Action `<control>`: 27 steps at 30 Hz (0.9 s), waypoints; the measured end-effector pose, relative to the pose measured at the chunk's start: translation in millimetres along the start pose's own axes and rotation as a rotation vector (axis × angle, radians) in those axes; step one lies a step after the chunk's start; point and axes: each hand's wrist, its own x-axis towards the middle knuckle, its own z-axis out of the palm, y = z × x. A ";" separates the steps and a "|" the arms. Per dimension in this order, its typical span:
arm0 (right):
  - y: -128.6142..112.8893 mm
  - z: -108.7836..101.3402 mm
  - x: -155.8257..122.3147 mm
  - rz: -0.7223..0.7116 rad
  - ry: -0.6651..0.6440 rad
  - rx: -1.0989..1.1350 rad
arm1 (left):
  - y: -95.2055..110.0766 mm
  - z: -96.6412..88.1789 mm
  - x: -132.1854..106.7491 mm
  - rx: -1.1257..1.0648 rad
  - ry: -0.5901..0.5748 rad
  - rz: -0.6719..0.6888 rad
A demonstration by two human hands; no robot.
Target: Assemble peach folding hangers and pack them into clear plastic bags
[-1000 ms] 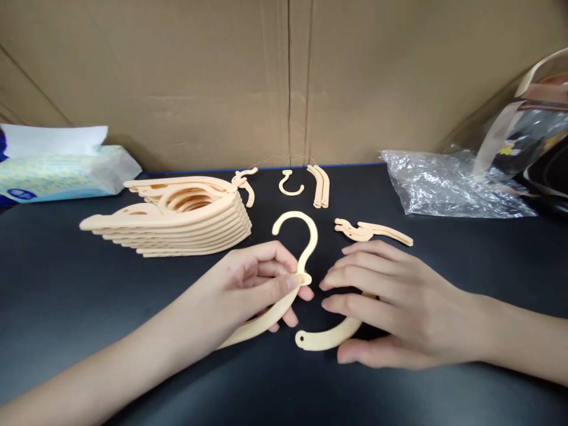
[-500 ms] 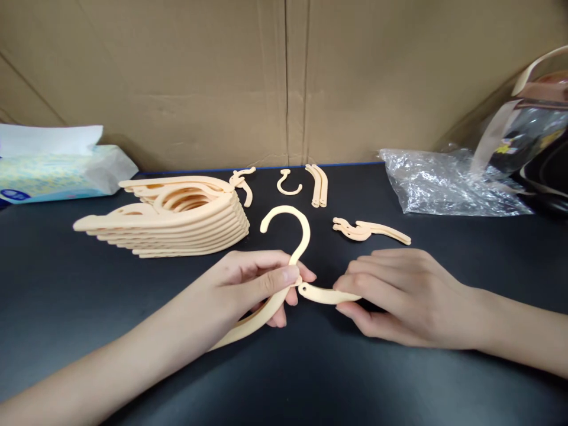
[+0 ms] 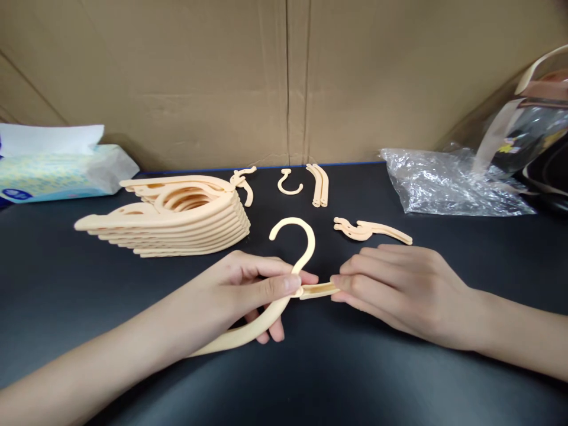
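Pinched between the thumb and fingers of my left hand (image 3: pixel 252 284) is a cream plastic hanger (image 3: pixel 266 319), at the spot where its curved hook meets one long arm. The hook stands up above my thumb, and the arm runs down to the left, partly behind my wrist. My right hand (image 3: pixel 399 290) is closed on the outer end of a short curved hanger arm (image 3: pixel 317 290). That arm's inner end meets the hanger just right of my left thumb; whether the two are joined I cannot tell. Its grooved side shows.
A stack of cream hangers (image 3: pixel 190 219) lies at left. Behind are a small hook (image 3: pixel 290 182), two curved arms (image 3: pixel 320 184) and small hanger pieces (image 3: pixel 243 183); more pieces (image 3: pixel 373 231) lie right. Tissues (image 3: pixel 62 165), a plastic bag (image 3: pixel 452 183) and cardboard (image 3: pixel 199 83) border the table.
The short arm has turned so its groove shows, and its inner end now sits against the hanger's joint. The hook has shifted slightly down and right.
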 end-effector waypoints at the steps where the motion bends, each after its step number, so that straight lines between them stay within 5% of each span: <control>1: -0.5 0.0 -0.2 -0.001 0.004 -0.014 | 0.4 0.3 -0.2 0.010 0.006 -0.007; 7: -4.4 -1.2 -1.9 -0.014 0.010 -0.071 | -3.2 0.4 -0.6 0.033 -0.036 0.031; 27: -11.1 -1.2 -3.2 -0.058 0.036 0.004 | 3.3 13.1 -7.3 0.125 0.108 0.027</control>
